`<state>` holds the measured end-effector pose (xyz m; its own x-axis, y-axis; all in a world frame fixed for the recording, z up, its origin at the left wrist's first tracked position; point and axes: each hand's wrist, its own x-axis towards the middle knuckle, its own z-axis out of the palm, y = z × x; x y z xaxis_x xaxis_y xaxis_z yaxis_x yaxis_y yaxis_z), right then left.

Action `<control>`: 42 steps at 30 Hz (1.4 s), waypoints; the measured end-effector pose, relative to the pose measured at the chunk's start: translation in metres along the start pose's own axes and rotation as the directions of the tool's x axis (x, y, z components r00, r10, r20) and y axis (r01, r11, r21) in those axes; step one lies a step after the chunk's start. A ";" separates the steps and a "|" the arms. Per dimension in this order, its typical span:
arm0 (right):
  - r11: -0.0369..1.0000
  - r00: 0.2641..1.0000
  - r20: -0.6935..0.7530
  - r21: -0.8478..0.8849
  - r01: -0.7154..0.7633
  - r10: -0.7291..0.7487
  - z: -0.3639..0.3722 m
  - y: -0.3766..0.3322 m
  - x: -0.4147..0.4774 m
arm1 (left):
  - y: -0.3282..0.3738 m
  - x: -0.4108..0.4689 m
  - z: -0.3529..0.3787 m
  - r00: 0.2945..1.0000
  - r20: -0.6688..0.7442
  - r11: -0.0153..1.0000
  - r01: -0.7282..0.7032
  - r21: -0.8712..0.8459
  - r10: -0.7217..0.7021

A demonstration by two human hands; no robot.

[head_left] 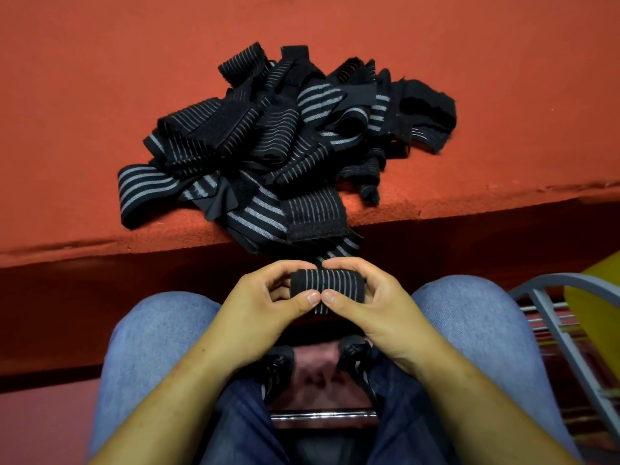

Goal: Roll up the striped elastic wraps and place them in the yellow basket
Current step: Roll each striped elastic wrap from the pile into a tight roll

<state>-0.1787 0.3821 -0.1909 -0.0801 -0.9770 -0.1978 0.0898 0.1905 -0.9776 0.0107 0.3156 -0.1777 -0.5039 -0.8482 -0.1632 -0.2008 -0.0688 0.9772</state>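
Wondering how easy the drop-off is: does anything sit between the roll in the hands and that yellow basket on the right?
Yes. A grey metal frame crosses in front of the yellow basket, and the right knee lies between it and the roll. The roll's loose end also runs up to the pile of wraps.

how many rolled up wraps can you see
1: the roll gripped between left hand and right hand. The pile is all loose wraps; the yellow basket at right barely shows, so more may be hidden.
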 end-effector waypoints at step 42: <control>0.854 0.805 -0.519 -0.520 -0.031 -0.287 -0.210 -0.210 -0.175 | 0.053 -0.001 0.034 0.998 0.018 0.998 -0.064 0.028 0.064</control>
<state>-0.3922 0.5331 0.0340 -0.6052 -0.7917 0.0833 -0.4368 0.2428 -0.8662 -0.0285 0.3305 -0.1301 -0.5310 -0.8411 -0.1031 -0.1911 0.0003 0.9816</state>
